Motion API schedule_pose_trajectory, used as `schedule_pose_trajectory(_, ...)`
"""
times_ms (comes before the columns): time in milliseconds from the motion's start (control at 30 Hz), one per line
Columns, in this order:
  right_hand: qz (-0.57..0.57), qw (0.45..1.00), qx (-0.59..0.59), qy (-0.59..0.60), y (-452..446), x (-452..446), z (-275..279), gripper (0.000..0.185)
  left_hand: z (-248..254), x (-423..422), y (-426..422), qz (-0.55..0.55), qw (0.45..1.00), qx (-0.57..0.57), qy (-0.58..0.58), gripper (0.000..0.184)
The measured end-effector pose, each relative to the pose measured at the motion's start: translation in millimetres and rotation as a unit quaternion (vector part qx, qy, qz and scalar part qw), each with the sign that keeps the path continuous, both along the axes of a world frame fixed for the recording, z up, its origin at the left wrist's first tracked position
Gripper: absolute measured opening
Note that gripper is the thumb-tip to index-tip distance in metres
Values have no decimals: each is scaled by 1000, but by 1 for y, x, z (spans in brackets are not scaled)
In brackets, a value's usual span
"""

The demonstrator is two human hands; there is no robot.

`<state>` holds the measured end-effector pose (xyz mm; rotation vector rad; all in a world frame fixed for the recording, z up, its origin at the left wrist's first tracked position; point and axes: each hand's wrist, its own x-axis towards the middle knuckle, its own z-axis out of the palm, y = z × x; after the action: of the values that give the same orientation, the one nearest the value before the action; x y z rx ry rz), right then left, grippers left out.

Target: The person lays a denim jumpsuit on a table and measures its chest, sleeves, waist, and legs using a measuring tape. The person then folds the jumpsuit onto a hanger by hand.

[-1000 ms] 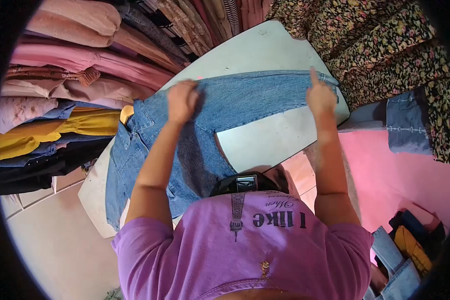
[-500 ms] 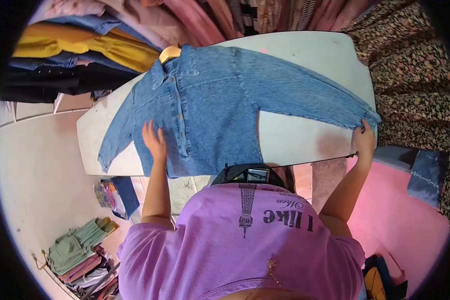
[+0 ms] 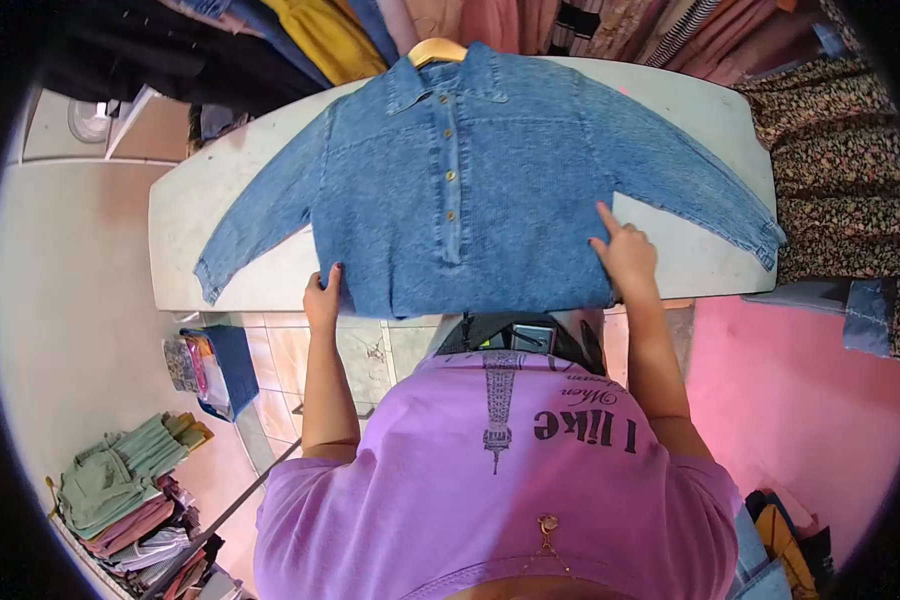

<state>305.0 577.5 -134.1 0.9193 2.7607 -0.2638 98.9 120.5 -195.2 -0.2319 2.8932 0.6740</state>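
Observation:
A blue denim shirt (image 3: 530, 190) lies front up on a white ironing board (image 3: 690, 225), its collar at the far edge with a wooden hanger (image 3: 437, 50) inside. Both sleeves spread outward, and a short button placket runs down the chest. At the lower left side edge, my left hand (image 3: 320, 298) pinches the shirt, thumb on top. My right hand (image 3: 630, 258) rests on the shirt's right side edge below the armpit, thumb and index finger apart.
Hanging garments, among them a yellow one (image 3: 320, 40), line the back. A dark floral cloth (image 3: 830, 190) hangs at the right. Folded clothes (image 3: 120, 490) are stacked at lower left, near a blue bag (image 3: 228, 372).
My right hand has left the right cuff and moved inward to the shirt's side. My left hand has dropped to the lower left edge. The shirt now lies straighter, its hem spread wider.

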Motion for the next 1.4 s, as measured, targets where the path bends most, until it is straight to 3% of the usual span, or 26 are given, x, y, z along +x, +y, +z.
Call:
schedule_pose_trajectory(133, -100, 995, 6, 24, 8, 8, 1, 50, 8, 21, -9, 10, 985, 120, -121, 35)
schedule_pose_trajectory(167, -120, 993, -5, -22, 11, 10, 1, 45, 8, 21, -10, 10, 985, 120, -121, 35)
schedule_pose_trajectory(233, -140, 988, -11, -67, 22, 17, -12, 42, 6, 21, -11, -6, 961, 240, -141, 28)
schedule_pose_trajectory(300, -126, 977, -169, 2, 33, 28, -43, 39, -4, 9, -20, -19, 961, 259, -96, 24)
schedule_pose_trajectory(333, -126, 978, -167, 2, 39, 31, -42, 39, -6, 4, -22, -32, 959, 276, -51, 20)
schedule_pose_trajectory(433, -209, 956, -202, 40, 38, 32, -37, 38, -5, -4, -24, -45, 950, 300, -75, 15)
schedule_pose_trajectory(500, -207, 971, -121, 8, 26, 30, -37, 36, -12, -1, -32, -54, 954, 285, -75, 19)
schedule_pose_trajectory(567, -203, 975, -92, -4, 19, 34, -26, 32, 6, 12, -31, -67, 986, 131, -73, 24)
schedule_pose_trajectory(633, -201, 978, -62, -4, 20, 37, -24, 27, 20, 12, -29, -66, 989, 117, -61, 31)
schedule_pose_trajectory(700, -204, 961, -73, 173, 28, 46, -26, 19, 34, 11, -23, -100, 994, 33, 29, 30)
schedule_pose_trajectory(733, -204, 960, -70, 177, 31, 51, -23, 19, 29, 9, -23, -100, 994, 36, 33, 30)
schedule_pose_trajectory(800, -368, 819, -309, 315, 36, 59, -13, 31, 21, 3, -18, -237, 941, 12, 243, 41)
schedule_pose_trajectory(833, -366, 818, -307, 319, 35, 61, -8, 31, 20, 1, -11, -237, 940, 15, 247, 41)
schedule_pose_trajectory(900, -424, 588, -501, 474, 32, 62, 2, 42, 18, 0, 10, -271, 927, 62, 251, 50)
schedule_pose_trajectory(933, -421, 588, -500, 477, 29, 62, 8, 42, 15, -5, 17, -288, 925, 73, 237, 52)
schedule_pose_trajectory(1033, -387, 478, -613, 497, 19, 60, 27, 38, 9, -17, 45, -320, 907, 68, 264, 55)
schedule_pose_trajectory(1167, -349, 543, -603, 470, 19, 73, 23, 33, 3, -21, 59, -352, 911, 33, 210, 64)
schedule_pose_trajectory(1400, -340, 576, -553, 497, 26, 80, 49, 38, -16, -45, 45, -283, 949, -62, 125, 64)
